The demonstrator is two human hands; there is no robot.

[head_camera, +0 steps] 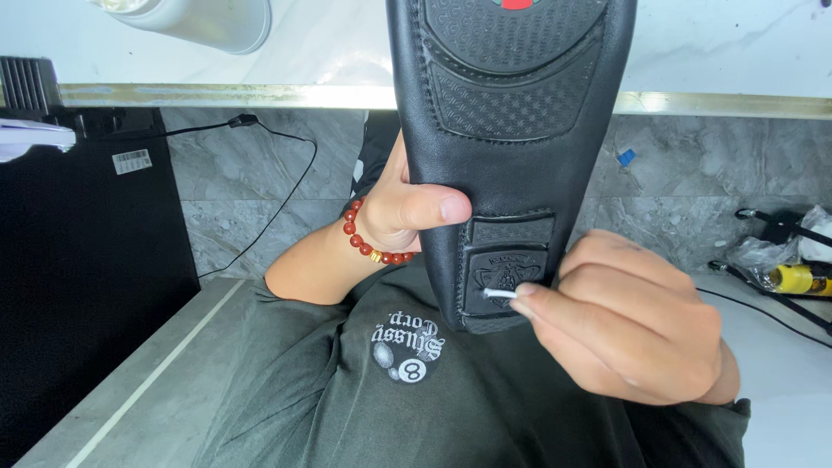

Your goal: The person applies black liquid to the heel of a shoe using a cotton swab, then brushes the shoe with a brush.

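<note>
In the middle of the view, a black shoe (503, 130) is held sole-up above the person's lap, its heel end near and its toe running far, out of the top of the frame. The left hand (407, 208), with a red bead bracelet (368, 247) at the wrist, is wrapped around the shoe's left edge, thumb pressed flat across the sole just above the heel. The right hand (633, 321) is closed in a pinch around a small white swab (498, 295), whose tip touches the embossed heel pad (504, 276).

To do this well, I judge the left thumb should keep the shoe from rocking while the swab works along the grooves of the raised pattern with light, short strokes, tip kept low so it reaches the recesses. The pale surface (711, 43) lies far behind; a black cable (286, 182) trails at the left.
</note>
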